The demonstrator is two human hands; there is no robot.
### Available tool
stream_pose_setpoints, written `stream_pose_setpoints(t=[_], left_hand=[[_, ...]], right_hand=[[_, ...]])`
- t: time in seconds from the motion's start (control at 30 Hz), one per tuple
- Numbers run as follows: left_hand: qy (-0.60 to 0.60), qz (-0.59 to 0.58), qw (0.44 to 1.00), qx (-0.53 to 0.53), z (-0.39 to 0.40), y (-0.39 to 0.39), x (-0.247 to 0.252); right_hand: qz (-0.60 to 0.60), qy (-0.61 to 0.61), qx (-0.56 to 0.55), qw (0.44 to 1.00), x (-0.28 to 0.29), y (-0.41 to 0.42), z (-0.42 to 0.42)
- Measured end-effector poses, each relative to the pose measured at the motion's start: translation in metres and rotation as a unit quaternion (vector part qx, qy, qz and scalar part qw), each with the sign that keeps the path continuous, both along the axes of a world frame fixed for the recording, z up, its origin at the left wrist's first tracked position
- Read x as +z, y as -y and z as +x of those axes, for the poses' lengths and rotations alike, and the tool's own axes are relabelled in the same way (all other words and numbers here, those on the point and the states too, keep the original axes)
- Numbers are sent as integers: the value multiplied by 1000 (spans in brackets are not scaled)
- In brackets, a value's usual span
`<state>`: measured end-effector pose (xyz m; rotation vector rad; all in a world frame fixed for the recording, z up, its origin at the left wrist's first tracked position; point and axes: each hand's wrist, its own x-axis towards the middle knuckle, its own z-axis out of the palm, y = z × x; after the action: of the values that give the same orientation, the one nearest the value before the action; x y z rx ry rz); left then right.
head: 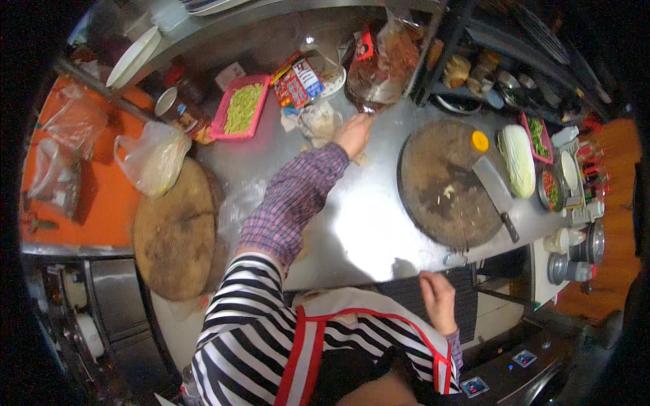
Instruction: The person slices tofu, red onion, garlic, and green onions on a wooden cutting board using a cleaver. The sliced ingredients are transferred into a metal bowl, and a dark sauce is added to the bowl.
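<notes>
My left hand [354, 136] reaches across the steel counter [315, 223] to the lower end of a large plastic bag of reddish-brown food [381, 71]. Its fingers are at the bag's edge, and whether they grip it is hidden. Beside the wrist lies a crumpled whitish plastic bag [319, 121]. Near the counter's front edge hangs my right hand [437, 297], fingers curled, with nothing visible in it. A cleaver [492, 185] lies across the right edge of a round wooden chopping block [436, 203], which also bears a yellow lid [479, 141] and small pale scraps.
A pink basket of green strips [244, 109] and a red packet [297, 83] stand at the back. On the left, a plastic bag [155, 157] rests against a second round wooden block [177, 238]. A napa cabbage [517, 161] and a bowl of chopped peppers [550, 188] lie right.
</notes>
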<state>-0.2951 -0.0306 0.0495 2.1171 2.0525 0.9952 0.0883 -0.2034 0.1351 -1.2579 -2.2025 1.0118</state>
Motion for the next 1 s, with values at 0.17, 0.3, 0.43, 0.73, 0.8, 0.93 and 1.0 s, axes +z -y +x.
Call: stream_pose_setpoints(t=[0.17, 0.3, 0.43, 0.73, 0.8, 0.93, 1.0], left_hand=[[-296, -226, 926, -53, -103, -96, -19], [-418, -399, 759, 300, -201, -78, -41], [-272, -430, 845, 165, -292, -57, 6], [44, -360, 813, 455, -267, -167, -70], [104, -382, 816, 420, -269, -170, -71], [166, -280, 837, 441, -222, -157, -63], [205, -273, 856, 387, -223, -151, -68]], right_hand=[[-109, 62, -55, 991, -11, -9, -29], [-126, 136, -60, 981, -35, -20, -28], [-188, 160, -64, 967, -26, -53, -76], [-131, 133, -17, 982, -28, -61, -106], [-166, 163, -64, 970, -19, -55, -96], [-240, 164, -121, 949, -26, -39, -91], [-186, 157, -72, 967, -27, -42, -100]])
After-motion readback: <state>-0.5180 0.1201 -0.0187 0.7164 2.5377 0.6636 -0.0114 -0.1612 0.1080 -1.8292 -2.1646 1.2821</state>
